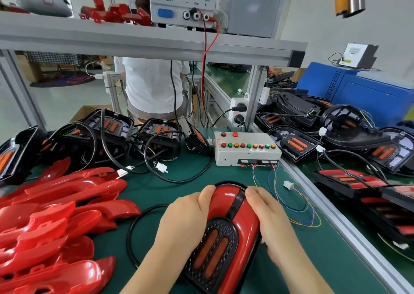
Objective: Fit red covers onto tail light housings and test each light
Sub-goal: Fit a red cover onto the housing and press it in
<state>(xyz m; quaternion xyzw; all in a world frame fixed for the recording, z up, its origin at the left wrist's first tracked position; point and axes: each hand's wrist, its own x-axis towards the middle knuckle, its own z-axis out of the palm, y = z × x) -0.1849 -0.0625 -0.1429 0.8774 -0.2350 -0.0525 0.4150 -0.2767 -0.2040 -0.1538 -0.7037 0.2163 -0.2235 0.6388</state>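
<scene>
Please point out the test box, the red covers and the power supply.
test box [253, 138]: head view, white top face.
red covers [51, 222]: head view, a middle cover.
power supply [179, 6]: head view, front panel.

1. Red cover [226, 201], near edge of bench: smooth, high-gloss plastic with bright reflections.
2. Tail light housing [220, 224] beneath it: black plastic, matt, finely dimpled around two translucent orange lenses.
3. Loose red covers [56, 215], left edge: same glossy plastic.
4. Bench mat [156, 195]: green, matt, smooth.
5. Right-edge rail [336, 215]: bare aluminium profile, dull satin.
6. Test box [246, 154], far middle: off-white casing, matt, scuffed.
</scene>
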